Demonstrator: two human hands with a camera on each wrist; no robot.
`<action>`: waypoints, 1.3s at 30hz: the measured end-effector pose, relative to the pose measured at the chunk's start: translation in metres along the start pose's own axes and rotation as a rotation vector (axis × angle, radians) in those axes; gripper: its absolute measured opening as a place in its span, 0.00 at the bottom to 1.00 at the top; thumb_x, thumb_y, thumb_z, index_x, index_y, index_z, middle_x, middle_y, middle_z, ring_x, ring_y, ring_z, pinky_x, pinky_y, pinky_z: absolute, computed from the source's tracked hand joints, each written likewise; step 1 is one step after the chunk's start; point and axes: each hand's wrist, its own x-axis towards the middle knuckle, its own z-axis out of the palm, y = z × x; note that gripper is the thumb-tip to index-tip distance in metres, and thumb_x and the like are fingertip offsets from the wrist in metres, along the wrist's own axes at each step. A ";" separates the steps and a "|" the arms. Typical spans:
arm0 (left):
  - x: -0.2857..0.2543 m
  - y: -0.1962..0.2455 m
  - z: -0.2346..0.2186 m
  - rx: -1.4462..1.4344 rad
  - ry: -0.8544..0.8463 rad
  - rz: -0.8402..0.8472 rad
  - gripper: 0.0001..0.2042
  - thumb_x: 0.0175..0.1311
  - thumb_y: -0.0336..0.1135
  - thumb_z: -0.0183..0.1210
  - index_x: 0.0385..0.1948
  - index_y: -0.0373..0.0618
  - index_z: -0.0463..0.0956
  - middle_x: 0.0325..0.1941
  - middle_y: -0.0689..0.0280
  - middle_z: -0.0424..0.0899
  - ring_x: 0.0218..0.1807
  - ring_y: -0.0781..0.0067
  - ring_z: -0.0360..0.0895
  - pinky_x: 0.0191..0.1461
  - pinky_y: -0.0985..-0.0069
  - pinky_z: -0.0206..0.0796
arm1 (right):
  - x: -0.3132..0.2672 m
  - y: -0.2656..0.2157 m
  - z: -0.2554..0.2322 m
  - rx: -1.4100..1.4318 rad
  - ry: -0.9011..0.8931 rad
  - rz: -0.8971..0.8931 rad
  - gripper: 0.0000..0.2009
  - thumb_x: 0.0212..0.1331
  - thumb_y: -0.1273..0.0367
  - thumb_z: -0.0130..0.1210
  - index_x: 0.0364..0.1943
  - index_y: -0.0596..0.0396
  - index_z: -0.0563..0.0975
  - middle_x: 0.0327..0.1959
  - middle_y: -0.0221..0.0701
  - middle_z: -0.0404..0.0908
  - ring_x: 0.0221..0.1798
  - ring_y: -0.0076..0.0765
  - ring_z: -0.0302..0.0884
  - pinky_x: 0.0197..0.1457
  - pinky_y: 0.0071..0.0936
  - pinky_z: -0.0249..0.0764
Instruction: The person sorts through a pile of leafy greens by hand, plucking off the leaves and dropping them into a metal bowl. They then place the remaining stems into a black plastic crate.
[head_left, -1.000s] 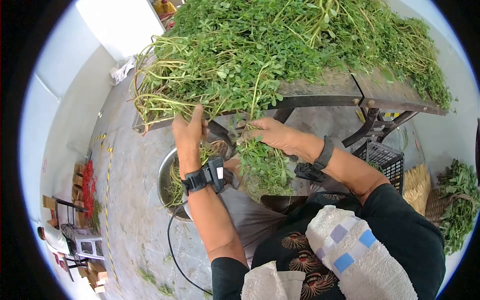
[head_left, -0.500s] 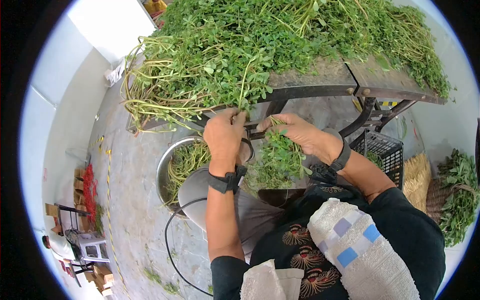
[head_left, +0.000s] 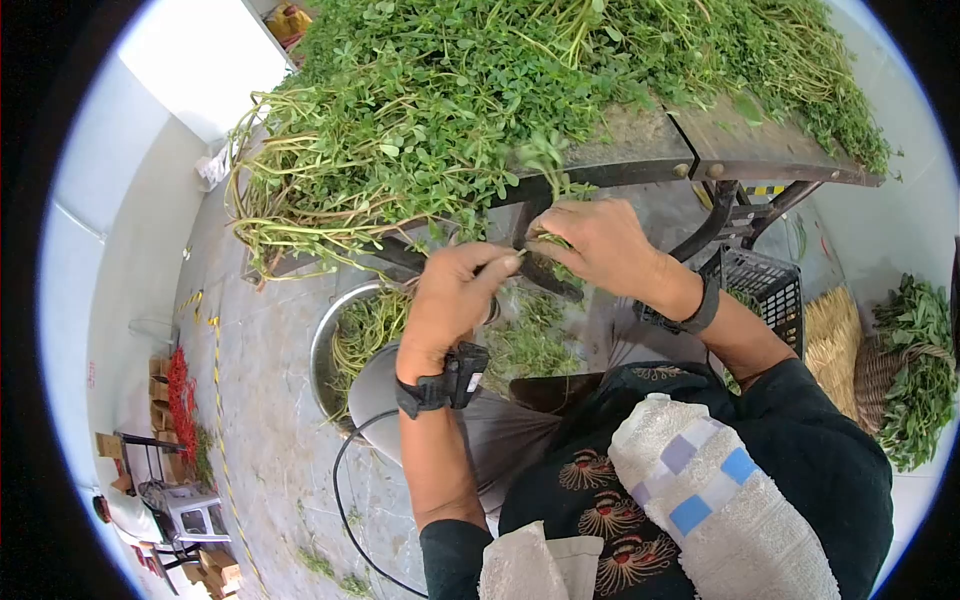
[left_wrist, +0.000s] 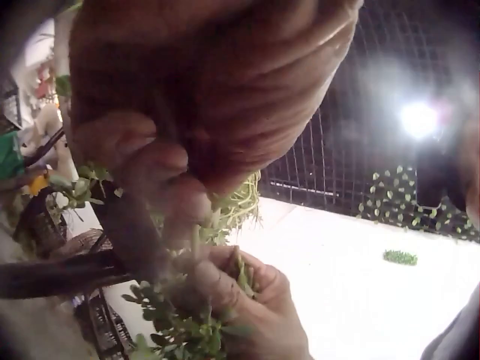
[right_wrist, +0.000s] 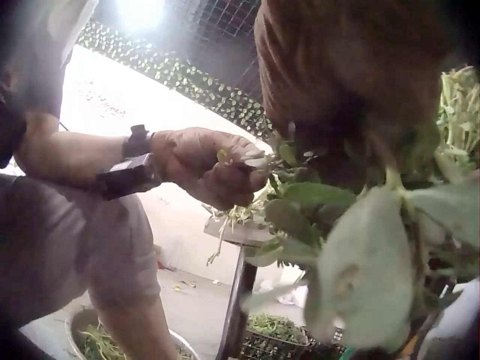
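Observation:
In front of the table edge my two hands meet. My right hand (head_left: 605,245) curls round a small bunch of purslane (right_wrist: 367,255), its rounded leaves spreading close to the right wrist camera. My left hand (head_left: 450,295) has thumb and forefinger pinched together on a pale stem end (right_wrist: 255,161) beside the right fingers. From the left wrist, the right hand (left_wrist: 259,307) shows below the left fingers (left_wrist: 187,202), with leaves hanging under it. A large heap of purslane (head_left: 400,140) covers the table just beyond both hands.
A metal basin (head_left: 322,350) of stems stands on the floor by the left knee. Loose greens (head_left: 535,345) lie below the hands. To the right are a black crate (head_left: 770,285) and a woven basket (head_left: 870,385) beside more greens. A black cable (head_left: 340,500) crosses the floor.
My left hand has moved right from the heap's near left edge to meet the right hand. The right hand has lifted slightly toward the table edge with its bunch.

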 end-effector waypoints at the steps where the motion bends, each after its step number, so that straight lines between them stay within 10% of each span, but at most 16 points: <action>1: 0.000 0.002 -0.006 -0.144 -0.014 -0.089 0.09 0.59 0.33 0.57 0.32 0.36 0.79 0.19 0.70 0.77 0.20 0.83 0.65 0.25 0.81 0.58 | -0.002 0.003 0.002 0.002 -0.003 0.005 0.09 0.51 0.64 0.56 0.35 0.51 0.77 0.29 0.34 0.79 0.31 0.45 0.76 0.30 0.39 0.70; 7: 0.000 0.007 -0.020 -0.618 0.047 -0.209 0.16 0.64 0.39 0.54 0.45 0.36 0.75 0.24 0.66 0.79 0.22 0.81 0.71 0.25 0.86 0.63 | -0.004 0.001 0.007 0.137 -0.112 0.035 0.13 0.50 0.59 0.58 0.31 0.53 0.77 0.23 0.39 0.76 0.28 0.46 0.75 0.28 0.40 0.68; 11: 0.004 -0.007 -0.031 -1.138 0.137 0.063 0.22 0.63 0.40 0.55 0.50 0.28 0.68 0.36 0.56 0.81 0.29 0.74 0.78 0.29 0.80 0.73 | -0.002 0.001 0.011 0.452 -0.132 0.324 0.14 0.49 0.58 0.59 0.31 0.55 0.79 0.16 0.44 0.71 0.22 0.49 0.72 0.26 0.38 0.66; 25: 0.008 -0.007 -0.018 -0.754 0.230 -0.061 0.10 0.64 0.35 0.54 0.36 0.35 0.77 0.27 0.63 0.81 0.23 0.80 0.75 0.25 0.85 0.69 | -0.010 -0.001 0.027 0.632 -0.293 0.150 0.17 0.49 0.58 0.60 0.35 0.58 0.80 0.16 0.42 0.72 0.18 0.38 0.67 0.26 0.30 0.65; 32: 0.009 -0.006 -0.015 -0.743 0.268 -0.055 0.11 0.64 0.36 0.53 0.38 0.36 0.77 0.28 0.63 0.82 0.24 0.81 0.76 0.26 0.85 0.70 | -0.007 -0.009 0.011 0.816 -0.438 0.491 0.12 0.55 0.62 0.58 0.32 0.57 0.80 0.17 0.21 0.70 0.20 0.15 0.60 0.22 0.18 0.57; 34: 0.006 0.006 -0.005 -0.562 0.362 0.006 0.10 0.64 0.33 0.53 0.36 0.36 0.78 0.29 0.63 0.82 0.26 0.81 0.76 0.30 0.83 0.70 | -0.006 -0.008 0.019 0.751 -0.472 0.536 0.11 0.56 0.62 0.57 0.32 0.57 0.80 0.19 0.21 0.71 0.22 0.14 0.62 0.23 0.18 0.59; 37: 0.007 0.019 0.024 0.135 0.345 0.564 0.05 0.57 0.28 0.57 0.32 0.39 0.79 0.32 0.65 0.83 0.31 0.72 0.78 0.37 0.77 0.70 | -0.017 0.014 0.051 1.119 -0.085 0.658 0.12 0.55 0.63 0.57 0.34 0.60 0.80 0.20 0.22 0.73 0.22 0.15 0.64 0.24 0.19 0.61; 39: 0.010 0.019 0.042 0.111 0.258 0.624 0.04 0.54 0.27 0.59 0.30 0.39 0.78 0.33 0.61 0.82 0.33 0.65 0.78 0.38 0.75 0.70 | -0.017 0.024 0.049 1.199 0.114 0.678 0.08 0.56 0.69 0.54 0.32 0.60 0.80 0.23 0.23 0.75 0.24 0.15 0.65 0.25 0.20 0.63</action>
